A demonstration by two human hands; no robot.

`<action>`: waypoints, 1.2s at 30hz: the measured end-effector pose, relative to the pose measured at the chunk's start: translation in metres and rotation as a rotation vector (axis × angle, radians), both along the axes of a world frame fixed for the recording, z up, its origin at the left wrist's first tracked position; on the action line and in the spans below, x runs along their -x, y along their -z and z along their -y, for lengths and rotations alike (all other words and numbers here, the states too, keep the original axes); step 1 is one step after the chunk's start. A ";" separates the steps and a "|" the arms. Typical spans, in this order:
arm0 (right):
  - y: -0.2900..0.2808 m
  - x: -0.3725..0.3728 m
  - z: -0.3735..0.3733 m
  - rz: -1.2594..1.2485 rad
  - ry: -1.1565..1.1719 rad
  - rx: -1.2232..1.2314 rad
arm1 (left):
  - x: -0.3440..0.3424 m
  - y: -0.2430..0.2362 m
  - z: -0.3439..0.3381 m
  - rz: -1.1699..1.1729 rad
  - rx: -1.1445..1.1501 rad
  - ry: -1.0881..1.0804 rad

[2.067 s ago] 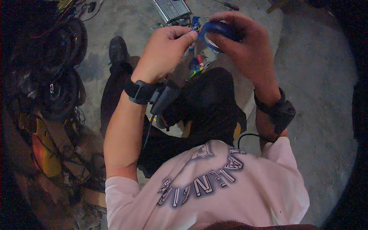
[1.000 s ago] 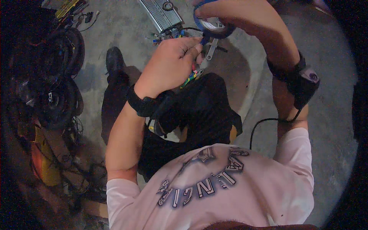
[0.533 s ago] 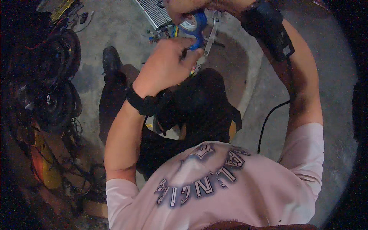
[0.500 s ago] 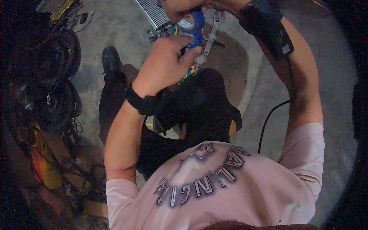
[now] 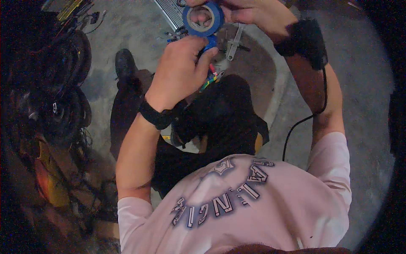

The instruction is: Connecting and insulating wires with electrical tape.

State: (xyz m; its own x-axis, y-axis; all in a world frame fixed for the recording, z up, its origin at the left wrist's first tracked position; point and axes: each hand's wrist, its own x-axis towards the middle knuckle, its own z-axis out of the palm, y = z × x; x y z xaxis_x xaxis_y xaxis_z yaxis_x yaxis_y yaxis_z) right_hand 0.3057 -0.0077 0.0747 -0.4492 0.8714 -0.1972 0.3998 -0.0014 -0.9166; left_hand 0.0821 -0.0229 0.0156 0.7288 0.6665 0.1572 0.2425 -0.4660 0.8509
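Note:
My right hand [image 5: 245,12] grips a roll of blue tape [image 5: 198,32] near the top edge of the view, and fingertips show through the roll's round opening. Just below it, my left hand [image 5: 179,67] is closed in a pinch on a short blue-taped piece [image 5: 210,43]. The taped piece sits right against the roll's lower rim. Coloured wires [image 5: 210,80], red, green and yellow among them, stick out under my left fingers. How they join the taped piece is hidden by the hand.
A finned metal box [image 5: 169,12] lies on the floor behind my left hand. To the right is a metal wrench [image 5: 233,46] beside a dark tool. Coils of black cable [image 5: 63,67] are heaped at the left, above brown cardboard-like pieces [image 5: 59,165]. My bent knees are below the hands.
The tape roll has turned to face the view more fully and moved slightly left. My right forearm has swung a little inward and down. The left hand has barely shifted.

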 end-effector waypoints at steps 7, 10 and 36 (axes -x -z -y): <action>0.008 -0.013 0.005 -0.166 -0.105 -0.535 | -0.010 -0.006 0.004 0.039 -0.070 -0.061; 0.008 -0.009 0.004 -0.312 -0.043 -0.242 | -0.012 -0.008 0.004 0.028 0.014 -0.112; 0.054 0.061 0.063 -0.935 0.435 -0.011 | 0.019 -0.041 -0.007 -0.037 0.273 -0.177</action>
